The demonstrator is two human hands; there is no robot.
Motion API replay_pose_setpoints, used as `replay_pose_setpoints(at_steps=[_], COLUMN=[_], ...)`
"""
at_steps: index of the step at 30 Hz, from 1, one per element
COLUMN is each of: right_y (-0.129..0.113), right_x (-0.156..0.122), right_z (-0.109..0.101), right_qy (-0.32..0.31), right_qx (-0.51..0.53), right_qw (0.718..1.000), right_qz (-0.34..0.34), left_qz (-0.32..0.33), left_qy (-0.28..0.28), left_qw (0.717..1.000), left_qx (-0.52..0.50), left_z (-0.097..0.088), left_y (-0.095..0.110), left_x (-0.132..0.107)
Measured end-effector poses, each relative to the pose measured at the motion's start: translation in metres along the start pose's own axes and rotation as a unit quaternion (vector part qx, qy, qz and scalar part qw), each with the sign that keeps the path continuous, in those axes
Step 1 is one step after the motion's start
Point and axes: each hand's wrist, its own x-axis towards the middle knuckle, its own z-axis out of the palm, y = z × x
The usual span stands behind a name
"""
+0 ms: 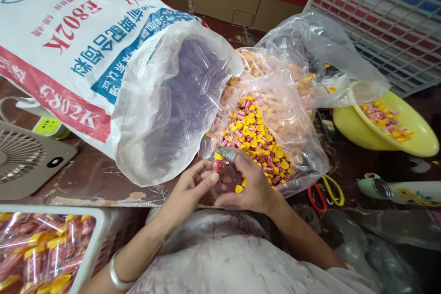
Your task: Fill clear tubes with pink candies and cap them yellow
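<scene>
My left hand (195,186) pinches a small clear plastic tube (217,165) between thumb and fingers. Red printed wrapping shows in the tube, and a yellow cap sits at its top. Beside it, my right hand (255,186) has its thumb and fingers spread apart. Grey patterned tape (225,152) wraps its index finger, which reaches over to the tube's cap. Just beyond both hands lies a clear bag of yellow caps with red-and-white pieces (255,135). A white woven sack (113,55) opens toward me on the left, full of clear empty tubes (193,87).
At lower left, a white basket (98,220) holds capped tubes. A small fan (27,161) stands behind it. On the right are a yellow bowl (347,124), scissors with red and yellow handles (332,190) and a bottle (396,190). Cardboard boxes (223,0) and a white crate (386,32) line the back.
</scene>
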Motion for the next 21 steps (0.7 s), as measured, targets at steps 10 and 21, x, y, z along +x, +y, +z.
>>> replay_pose_setpoints(at_steps=[10,21], right_y=[0.002,0.039], right_x=[-0.02,-0.019], right_z=[0.02,-0.03], right_qy=[0.019,-0.063], right_qx=[-0.078,-0.278], right_qw=[0.997,0.955], right_qz=[-0.015,0.085], left_qz=[-0.024,0.159], left_qy=[-0.045,0.049], left_qw=[0.998,0.588], left_qx=[-0.022,0.791], left_z=[0.007,-0.052], left_y=[-0.011,0.026], left_x=[0.005,0.058])
